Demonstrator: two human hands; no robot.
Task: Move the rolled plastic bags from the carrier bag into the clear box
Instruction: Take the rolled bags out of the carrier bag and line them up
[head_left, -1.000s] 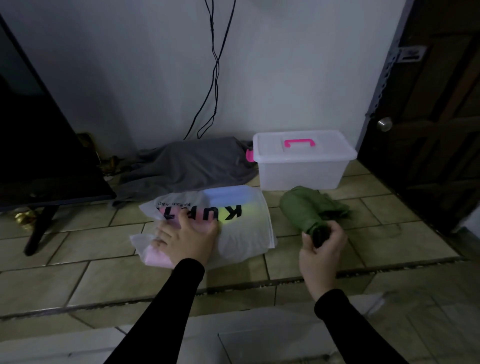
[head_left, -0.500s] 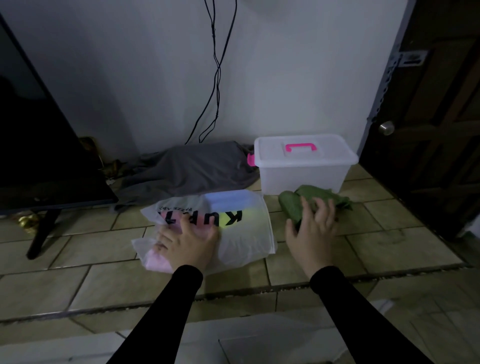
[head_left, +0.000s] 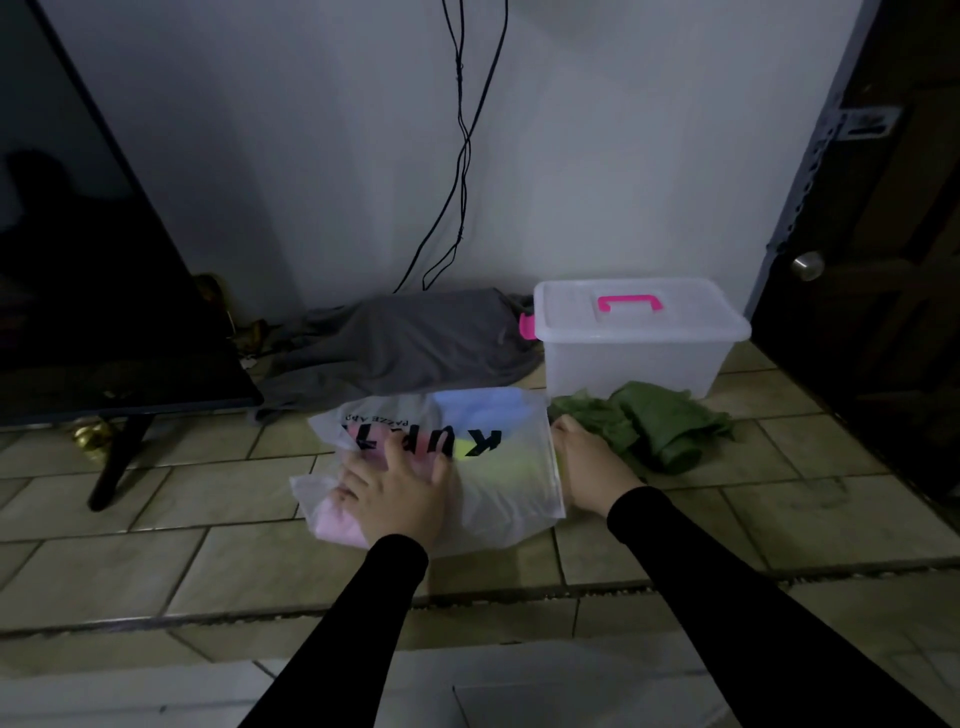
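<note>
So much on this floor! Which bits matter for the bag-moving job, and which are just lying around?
For the job: carrier bag with coloured rolls inside, clear box, left hand, right hand.

Lying about: green cloth, grey cloth, television, cables.

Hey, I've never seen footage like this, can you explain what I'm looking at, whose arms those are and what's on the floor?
A person wears a camera on the head, so you look down at their own black-sleeved arms. The left hand rests flat on a white translucent plastic carrier bag lying on the tiled floor, with pink, blue and yellow shapes showing through. The right hand is at the bag's right edge, beside a crumpled green bag; its fingers are hidden. Behind stands a clear plastic box, its pink-handled lid on.
</note>
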